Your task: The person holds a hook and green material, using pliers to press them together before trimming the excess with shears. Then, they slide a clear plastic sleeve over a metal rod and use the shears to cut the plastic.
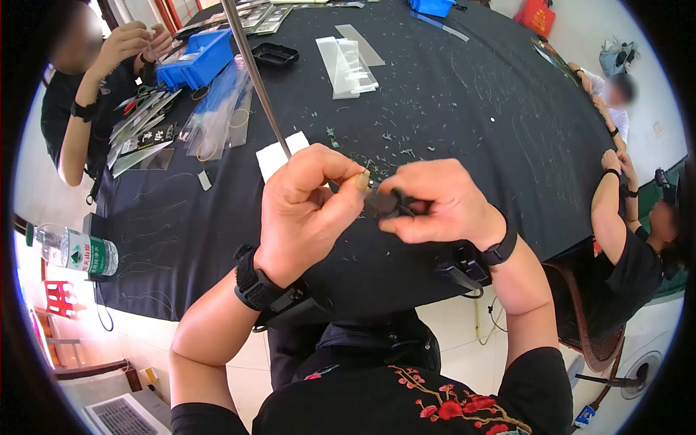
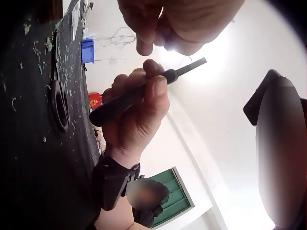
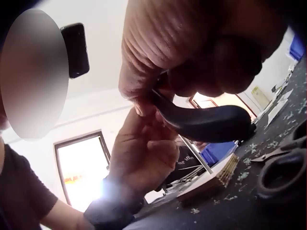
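Just above the table, both hands meet in front of the person. The left hand (image 1: pixel 308 206) has thumb and forefinger pinched together around a small tan piece (image 1: pixel 364 178); what it is I cannot tell. Opposite it, the right hand (image 1: pixel 442 199) grips a black-handled tool (image 2: pixel 125 103) with a narrow, flat metal tip (image 2: pixel 194 66). In the left wrist view this tip points past the left fingertips. The right wrist view shows the curved black handle (image 3: pixel 206 122) below the palm. Black-handled scissors (image 2: pixel 60 105) lie on the table beneath the hands.
A metal rod (image 1: pixel 255 72) rises beside a white block (image 1: pixel 272 161) near the left hand. Green scraps (image 1: pixel 406 152) litter the black cloth (image 1: pixel 464 109). Clear plastic sheets (image 1: pixel 346 65), a blue bin (image 1: pixel 199 61) and a water bottle (image 1: pixel 90 251) are around. Other people sit at the table.
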Demonstrator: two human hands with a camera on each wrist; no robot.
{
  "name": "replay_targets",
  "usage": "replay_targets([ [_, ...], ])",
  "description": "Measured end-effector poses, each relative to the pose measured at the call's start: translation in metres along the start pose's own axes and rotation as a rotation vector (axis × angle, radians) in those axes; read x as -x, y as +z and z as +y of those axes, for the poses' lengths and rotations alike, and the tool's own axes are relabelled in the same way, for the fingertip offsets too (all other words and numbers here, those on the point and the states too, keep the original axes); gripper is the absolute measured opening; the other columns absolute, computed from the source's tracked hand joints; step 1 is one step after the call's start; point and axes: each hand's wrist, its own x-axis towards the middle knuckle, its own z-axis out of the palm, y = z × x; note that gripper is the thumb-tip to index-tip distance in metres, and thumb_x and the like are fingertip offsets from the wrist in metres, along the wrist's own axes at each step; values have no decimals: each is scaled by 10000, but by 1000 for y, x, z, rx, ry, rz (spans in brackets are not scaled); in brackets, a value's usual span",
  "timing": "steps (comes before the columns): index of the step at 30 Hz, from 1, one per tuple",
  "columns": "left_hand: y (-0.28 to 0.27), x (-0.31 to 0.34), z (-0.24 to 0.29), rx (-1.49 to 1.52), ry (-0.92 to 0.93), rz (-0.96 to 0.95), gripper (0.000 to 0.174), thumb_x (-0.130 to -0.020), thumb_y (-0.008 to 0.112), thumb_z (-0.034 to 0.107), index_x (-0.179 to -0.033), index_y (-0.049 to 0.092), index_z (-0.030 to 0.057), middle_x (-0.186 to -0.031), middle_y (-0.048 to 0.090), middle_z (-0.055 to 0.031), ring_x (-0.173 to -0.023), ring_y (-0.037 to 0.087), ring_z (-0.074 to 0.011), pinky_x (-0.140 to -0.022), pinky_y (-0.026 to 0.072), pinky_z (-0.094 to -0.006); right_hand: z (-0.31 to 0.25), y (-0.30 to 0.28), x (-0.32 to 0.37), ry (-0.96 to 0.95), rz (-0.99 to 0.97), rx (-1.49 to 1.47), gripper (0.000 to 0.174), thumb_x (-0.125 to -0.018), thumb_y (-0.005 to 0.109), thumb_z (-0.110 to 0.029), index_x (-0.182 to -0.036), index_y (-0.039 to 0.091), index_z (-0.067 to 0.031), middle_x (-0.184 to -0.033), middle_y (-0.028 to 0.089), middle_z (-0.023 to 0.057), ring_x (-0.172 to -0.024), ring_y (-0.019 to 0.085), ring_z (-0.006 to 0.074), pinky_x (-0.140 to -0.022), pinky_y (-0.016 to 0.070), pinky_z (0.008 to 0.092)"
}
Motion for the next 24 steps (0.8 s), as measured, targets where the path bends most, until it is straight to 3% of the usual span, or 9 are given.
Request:
replay_targets([
  [5, 1, -1, 3, 167, -47, 51, 41, -792, 586, 13, -827, 564, 6, -757, 563, -20, -677, 577, -58, -469, 428, -154, 6, 0, 2, 50, 33, -198, 288, -661, 724, -128, -907, 611, -32, -703, 566, 17, -533, 469, 62, -469, 366, 206],
  [8, -2, -1, 4, 133, -174, 36, 67, -816, 580, 60, -855, 564, 8, -755, 586, -24, -680, 586, -59, -470, 434, -157, 3, -4, 5, 168, 152, -354, 351, -667, 740, -84, -983, 597, -34, -799, 563, -39, -686, 466, 9, -548, 366, 160],
  [10, 1, -1, 5, 150, -194, 34, 74, -835, 550, 75, -871, 558, 11, -757, 595, -45, -664, 586, -76, -449, 423, -161, 7, -7, 9, 240, 211, -610, 343, -676, 728, -77, -989, 599, -21, -793, 550, -39, -705, 467, 2, -564, 357, 151],
  [12, 0, 0, 5, 164, -222, 31, 88, -855, 521, 90, -888, 552, 14, -758, 604, -67, -649, 587, -94, -428, 412, -164, 13, -8, 5, 162, 274, -705, 287, -722, 684, -90, -988, 603, -17, -784, 536, -54, -688, 471, 7, -597, 357, 154],
  [15, 1, 0, 5, 237, -299, 2, 107, -855, 525, 105, -902, 551, 12, -747, 602, -65, -652, 597, -110, -431, 413, -169, 13, -6, 1, 286, 369, -685, 225, -735, 668, -95, -940, 616, -18, -769, 532, -50, -687, 474, 12, -601, 363, 165],
  [17, 1, 1, 5, 236, -346, -55, 123, -858, 523, 122, -906, 552, 13, -747, 598, -63, -655, 597, -111, -432, 412, -170, 16, -2, 1, 247, 335, -548, 160, -738, 645, -76, -882, 622, -11, -744, 533, -44, -689, 480, 19, -604, 374, 176],
  [22, 3, 3, 4, 289, -474, -127, 145, -851, 544, 146, -912, 566, 17, -752, 600, -42, -661, 589, -95, -459, 418, -171, 19, 7, 3, 221, 285, -524, 139, -725, 611, -28, -861, 622, -2, -741, 568, -16, -682, 494, 29, -595, 387, 183],
  [24, 1, 4, 2, 325, -505, -123, 162, -843, 565, 160, -920, 580, 18, -766, 608, -27, -671, 587, -82, -480, 427, -173, 19, 12, 2, 315, 262, -606, 152, -720, 623, -37, -868, 622, -1, -724, 575, -14, -665, 494, 32, -581, 387, 185],
])
